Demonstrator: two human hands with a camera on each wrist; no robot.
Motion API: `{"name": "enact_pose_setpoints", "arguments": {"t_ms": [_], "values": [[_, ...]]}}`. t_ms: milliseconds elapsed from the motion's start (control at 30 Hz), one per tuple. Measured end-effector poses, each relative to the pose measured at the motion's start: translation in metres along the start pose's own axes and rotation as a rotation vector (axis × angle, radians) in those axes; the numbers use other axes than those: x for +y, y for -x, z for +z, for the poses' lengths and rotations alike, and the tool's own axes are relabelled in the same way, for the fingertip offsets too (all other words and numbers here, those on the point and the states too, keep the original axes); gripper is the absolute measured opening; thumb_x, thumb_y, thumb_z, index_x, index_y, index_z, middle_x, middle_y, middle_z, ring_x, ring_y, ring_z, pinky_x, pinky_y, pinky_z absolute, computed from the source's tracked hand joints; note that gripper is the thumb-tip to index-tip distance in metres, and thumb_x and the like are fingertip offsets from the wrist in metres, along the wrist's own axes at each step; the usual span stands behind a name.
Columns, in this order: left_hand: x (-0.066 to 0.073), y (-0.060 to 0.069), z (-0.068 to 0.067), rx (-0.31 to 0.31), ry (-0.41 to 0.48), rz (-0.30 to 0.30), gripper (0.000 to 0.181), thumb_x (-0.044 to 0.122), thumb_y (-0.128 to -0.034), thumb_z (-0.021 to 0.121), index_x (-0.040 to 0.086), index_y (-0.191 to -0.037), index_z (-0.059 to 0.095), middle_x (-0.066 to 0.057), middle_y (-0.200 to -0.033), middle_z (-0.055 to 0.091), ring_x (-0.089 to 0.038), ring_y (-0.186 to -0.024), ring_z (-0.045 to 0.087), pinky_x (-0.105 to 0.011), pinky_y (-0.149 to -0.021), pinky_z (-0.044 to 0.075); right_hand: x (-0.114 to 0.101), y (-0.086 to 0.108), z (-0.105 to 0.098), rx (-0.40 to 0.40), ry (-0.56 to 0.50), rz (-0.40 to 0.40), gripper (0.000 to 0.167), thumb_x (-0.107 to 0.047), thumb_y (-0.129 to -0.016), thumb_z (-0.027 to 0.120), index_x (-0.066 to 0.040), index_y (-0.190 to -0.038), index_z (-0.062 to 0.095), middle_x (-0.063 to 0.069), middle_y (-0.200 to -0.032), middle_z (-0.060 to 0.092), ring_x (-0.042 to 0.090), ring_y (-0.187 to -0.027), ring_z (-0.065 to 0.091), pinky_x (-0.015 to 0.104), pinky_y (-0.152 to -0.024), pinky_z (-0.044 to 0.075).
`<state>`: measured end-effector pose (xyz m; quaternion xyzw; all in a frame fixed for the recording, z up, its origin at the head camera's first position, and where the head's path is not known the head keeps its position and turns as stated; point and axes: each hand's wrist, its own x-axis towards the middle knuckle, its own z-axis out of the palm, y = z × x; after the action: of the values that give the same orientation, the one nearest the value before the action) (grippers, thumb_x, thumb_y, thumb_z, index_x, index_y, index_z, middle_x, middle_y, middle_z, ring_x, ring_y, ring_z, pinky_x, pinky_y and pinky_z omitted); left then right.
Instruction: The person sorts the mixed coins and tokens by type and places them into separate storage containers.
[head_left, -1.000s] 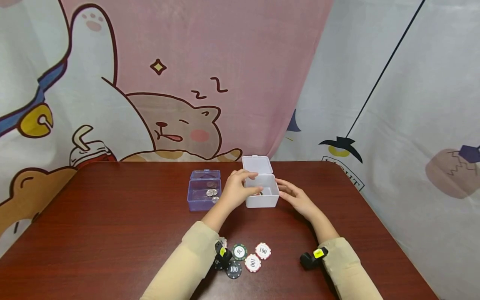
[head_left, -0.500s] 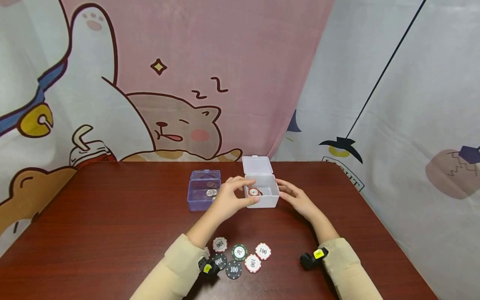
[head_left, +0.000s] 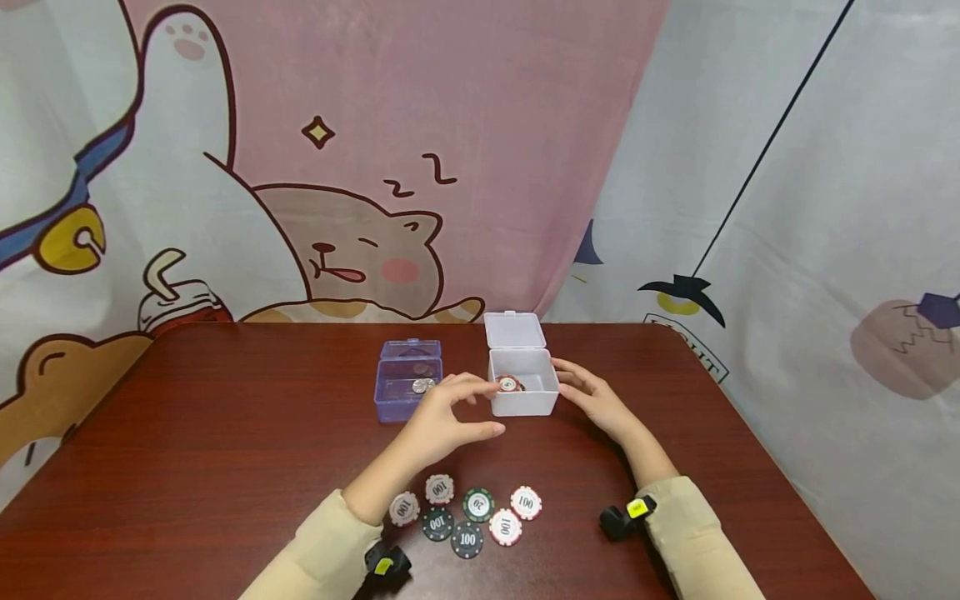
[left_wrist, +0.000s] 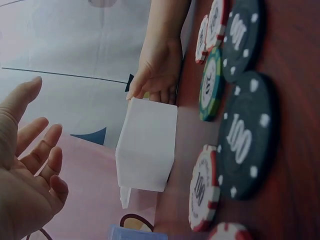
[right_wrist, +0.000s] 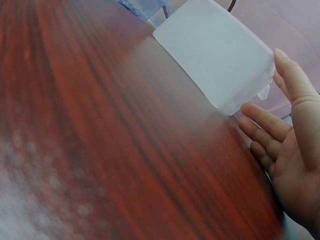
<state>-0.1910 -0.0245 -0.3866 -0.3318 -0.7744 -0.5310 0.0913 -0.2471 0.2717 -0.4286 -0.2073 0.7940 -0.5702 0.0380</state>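
In the head view the left hand [head_left: 442, 421] is in the air in front of the white box, thumb and fingers spread, holding nothing. The left wrist view shows that hand [left_wrist: 30, 170] with its palm bare. The right hand [head_left: 596, 402] touches the right side of the white box [head_left: 524, 405], fingers lightly bent; the right wrist view shows its fingertips at the box [right_wrist: 215, 55]. The box lid [head_left: 514, 331] stands open. Inside, at the left, lies a red-rimmed chip [head_left: 509, 383]. Nearer the person lie several chips, among them a green one [head_left: 478, 505] and a black one [head_left: 467, 540].
A blue translucent box [head_left: 401, 408] with its lid raised stands left of the white one, with silver coins [head_left: 422, 386] inside. Behind the brown table [head_left: 225, 467] hangs a printed cloth [head_left: 525, 150].
The left hand has moved out of the white box, back toward the person and left, uncovering the red-rimmed chip inside and chips on the table. The right hand has stayed at the box.
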Motion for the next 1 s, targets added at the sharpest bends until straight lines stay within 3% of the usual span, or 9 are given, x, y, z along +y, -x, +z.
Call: {"name": "enact_pose_setpoints", "arguments": {"t_ms": [267,500,600,833,1000], "values": [[0.003,0.017,-0.010,-0.037,0.003,0.025,0.049,0.016,-0.0700,0.086,0.009,-0.115,0.069,0.001,-0.101,0.065,-0.016,-0.090,0.054,-0.033,-0.079,0.045,-0.002,0.001,0.000,-0.002,-0.016,0.005,0.049,-0.005,-0.097,0.052,0.002,-0.144,0.037,0.030,-0.133,0.048,0.042,-0.124,0.043,0.057,-0.100,0.031],[0.000,0.035,-0.019,-0.062,-0.028,0.009,0.052,0.013,-0.0684,0.087,0.009,-0.117,0.068,0.000,-0.105,0.066,-0.015,-0.090,0.054,-0.032,-0.078,0.044,-0.002,0.000,0.001,0.006,0.004,-0.004,0.048,-0.003,-0.097,0.051,0.002,-0.143,0.038,0.030,-0.132,0.049,0.041,-0.123,0.045,0.056,-0.100,0.032],[-0.002,0.043,-0.024,-0.094,-0.018,0.011,0.049,0.016,-0.0702,0.086,0.009,-0.116,0.068,-0.002,-0.108,0.066,-0.019,-0.092,0.056,-0.034,-0.079,0.046,-0.001,0.000,0.001,0.003,0.012,-0.009,0.048,-0.002,-0.097,0.051,0.003,-0.143,0.038,0.031,-0.132,0.049,0.041,-0.123,0.045,0.053,-0.100,0.034],[-0.006,0.059,-0.036,-0.153,-0.017,-0.002,0.045,0.019,-0.0718,0.085,0.010,-0.113,0.070,-0.001,-0.110,0.065,-0.027,-0.094,0.058,-0.038,-0.082,0.048,0.026,-0.006,-0.004,0.022,0.006,-0.020,0.048,-0.004,-0.098,0.051,-0.003,-0.144,0.039,0.027,-0.132,0.050,0.040,-0.123,0.046,0.049,-0.099,0.035],[-0.010,0.070,-0.043,-0.196,-0.023,-0.033,0.048,0.019,-0.0707,0.085,0.011,-0.115,0.069,0.002,-0.111,0.065,-0.026,-0.094,0.059,-0.041,-0.080,0.049,0.032,-0.006,-0.004,0.028,0.009,-0.032,0.047,-0.008,-0.098,0.053,-0.006,-0.144,0.042,0.024,-0.132,0.052,0.036,-0.123,0.047,0.035,-0.097,0.039]]}}
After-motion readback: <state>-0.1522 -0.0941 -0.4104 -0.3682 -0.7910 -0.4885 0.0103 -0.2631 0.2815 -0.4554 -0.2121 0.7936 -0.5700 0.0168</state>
